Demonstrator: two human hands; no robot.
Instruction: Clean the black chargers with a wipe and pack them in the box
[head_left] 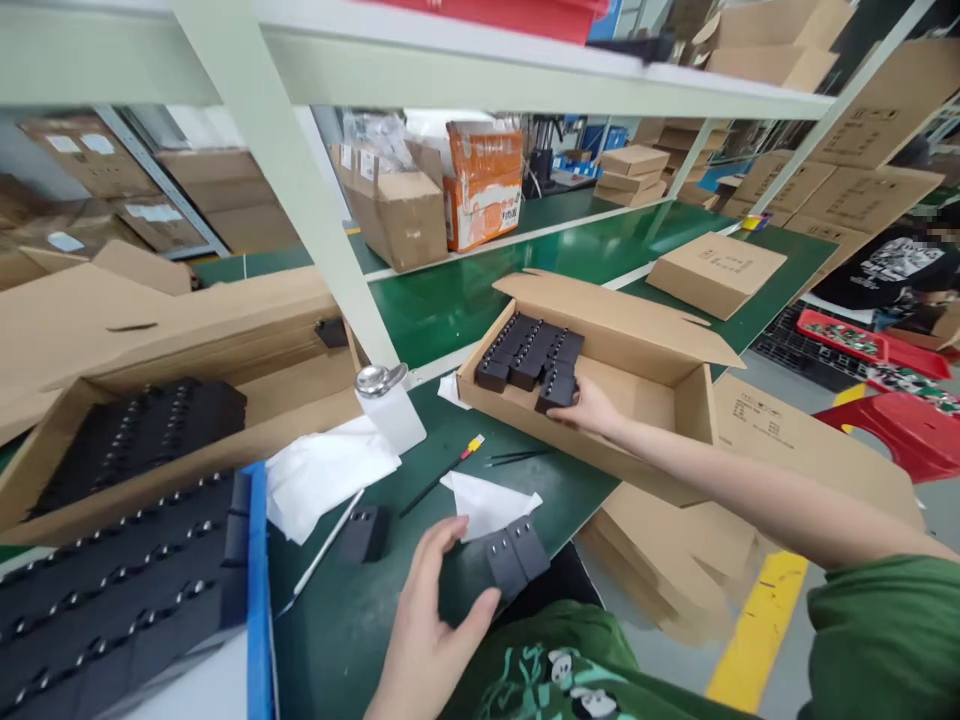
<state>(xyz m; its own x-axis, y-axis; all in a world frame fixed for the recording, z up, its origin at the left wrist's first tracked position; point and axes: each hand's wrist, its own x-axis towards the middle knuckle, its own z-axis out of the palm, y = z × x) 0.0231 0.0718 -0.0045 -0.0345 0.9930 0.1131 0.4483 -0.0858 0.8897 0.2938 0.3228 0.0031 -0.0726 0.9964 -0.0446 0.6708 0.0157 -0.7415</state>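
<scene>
My right hand reaches into an open cardboard box and grips a small black block at the near end of a row. Several like blocks with shiny round studs stand in rows in the left part of that box. My left hand is over the green table, thumb and fingers apart, with nothing between them. Just right of its fingertips lie two black blocks side by side, by a white cloth. Another black block sits left of this hand.
At left are a blue-edged tray of black blocks and a longer cardboard box partly filled with them. A white pump bottle, white wipes, a pen-like tool and a cable lie between. A shelf post rises behind.
</scene>
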